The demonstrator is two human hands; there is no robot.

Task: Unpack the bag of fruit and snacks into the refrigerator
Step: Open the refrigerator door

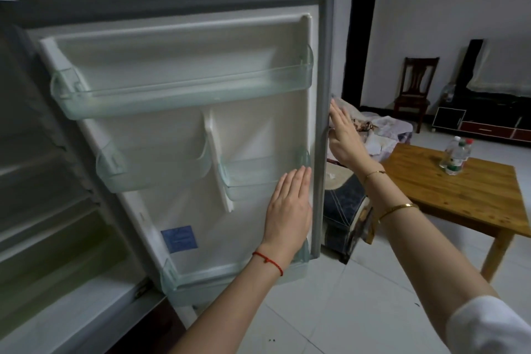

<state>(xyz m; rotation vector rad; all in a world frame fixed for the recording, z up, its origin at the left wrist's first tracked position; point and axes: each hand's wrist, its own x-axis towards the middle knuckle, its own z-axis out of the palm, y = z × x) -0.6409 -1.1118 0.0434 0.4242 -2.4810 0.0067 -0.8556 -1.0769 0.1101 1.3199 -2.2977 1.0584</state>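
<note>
Two bare hands reach toward the open refrigerator door [184,135], which swings out to the right of the cabinet. The left hand [288,210], a red string bracelet [268,261] on its wrist, lies flat against the door's inner liner near the lower right, fingers [296,181] straight and close together, holding nothing. The right hand [346,138], with two thin gold bangles [398,208] on that forearm, rests at the door's outer edge by the grey gasket, fingers extended and together, also empty; its thumb side is hidden behind the door edge, so I cannot tell how it meets the edge.

The door's liner is white, with a long clear upper bin [184,95], two smaller clear bins [155,172] below it split by a white divider, and a bottom bin partly covered by the left forearm. A blue label [179,238] sits low on the liner, its print too blurred to read. All bins look bare.

The refrigerator interior [43,210] at left is dim, smeared and cut off by the frame; only shelf edges show.

Beyond the door, a wooden surface [459,195] carries clear plastic bottles [457,156]. Behind the right hand lies a heap of cloth or bags [379,129], hard to make out. Farther back stand a dark wooden chair [415,86] and a low cabinet [482,121].
</note>
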